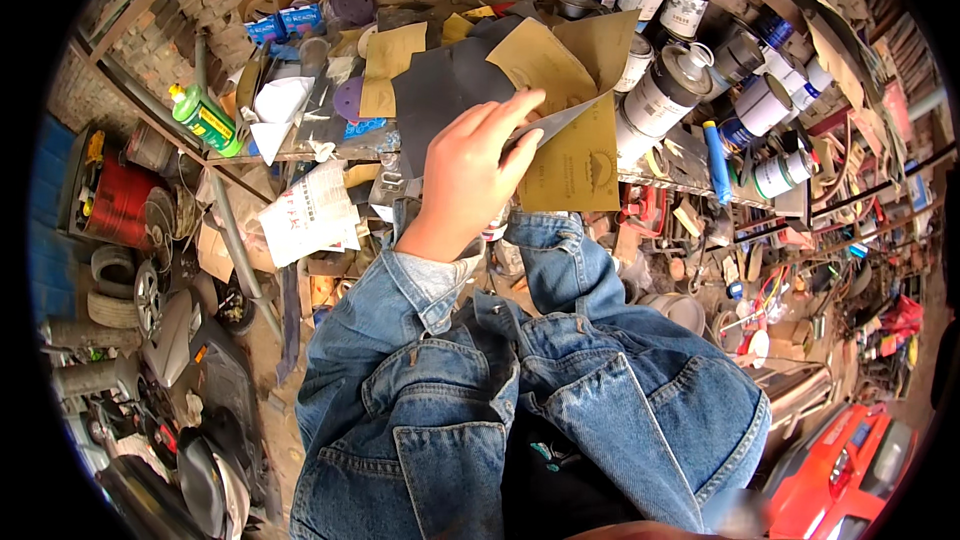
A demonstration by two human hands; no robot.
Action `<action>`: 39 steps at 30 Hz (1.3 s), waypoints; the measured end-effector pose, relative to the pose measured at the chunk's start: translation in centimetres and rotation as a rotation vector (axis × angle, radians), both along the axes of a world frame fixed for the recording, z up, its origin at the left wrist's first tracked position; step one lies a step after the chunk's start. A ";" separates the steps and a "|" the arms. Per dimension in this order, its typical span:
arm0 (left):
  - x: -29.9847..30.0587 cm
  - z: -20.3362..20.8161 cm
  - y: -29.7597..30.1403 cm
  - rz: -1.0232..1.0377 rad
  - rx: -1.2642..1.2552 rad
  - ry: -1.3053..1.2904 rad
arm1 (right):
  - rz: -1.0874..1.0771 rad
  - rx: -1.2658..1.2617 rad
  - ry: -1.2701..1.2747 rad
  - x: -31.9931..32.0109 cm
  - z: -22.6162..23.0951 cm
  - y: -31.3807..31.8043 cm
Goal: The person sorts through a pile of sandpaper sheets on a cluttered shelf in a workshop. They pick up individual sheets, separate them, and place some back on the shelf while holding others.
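My left hand (472,172) reaches over the bench from a denim sleeve, its thumb and fingers closing round the curled edge of a sandpaper sheet (570,172). That sheet has a tan printed back and a grey face showing along the curl. My right sleeve (560,248) ends beneath the sheet, which hides the right hand and its fingers. Dark grey sandpaper (425,100) lies left of and behind my left hand. More tan-backed sheets, one upright piece (393,55) among them, lie or lean farther back.
Paint cans (668,90) crowd the bench's right side, with a blue tube (717,162) at its front edge. On the left stand a green bottle (207,120) and a white folded paper cup (280,110). Newspaper (312,215) hangs below. A red machine (845,470) stands lower right.
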State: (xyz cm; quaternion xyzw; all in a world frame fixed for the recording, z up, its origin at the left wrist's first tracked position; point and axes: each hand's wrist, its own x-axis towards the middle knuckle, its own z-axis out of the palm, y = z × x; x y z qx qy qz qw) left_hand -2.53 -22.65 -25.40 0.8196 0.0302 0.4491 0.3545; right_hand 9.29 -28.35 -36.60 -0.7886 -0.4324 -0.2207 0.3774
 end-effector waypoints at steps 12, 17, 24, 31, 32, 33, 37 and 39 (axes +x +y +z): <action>0.9 -1.8 -4.4 -0.112 0.533 0.089 | 0.013 0.072 0.062 0.6 0.1 1.1; 0.9 -2.2 -4.8 -0.103 0.510 0.075 | 0.040 0.099 0.091 0.3 0.2 0.5; 0.6 -1.7 -4.8 -0.118 0.427 0.066 | 0.066 0.137 0.171 0.6 0.0 0.5; 0.1 -1.1 -2.4 0.054 0.285 -0.119 | 0.164 0.237 0.323 0.5 -0.2 1.2; 0.0 -0.9 -2.0 0.083 0.245 -0.136 | 0.185 0.261 0.359 0.6 -0.2 1.3; 0.1 -0.8 -1.5 0.107 0.220 -0.145 | 0.205 0.281 0.404 0.5 -0.4 1.2; -0.5 -1.2 -0.4 0.139 0.051 -0.117 | 0.360 0.446 0.691 0.8 -1.8 1.1; -0.6 -1.0 -0.1 0.136 0.027 -0.133 | 0.466 0.580 0.916 0.8 -2.4 0.8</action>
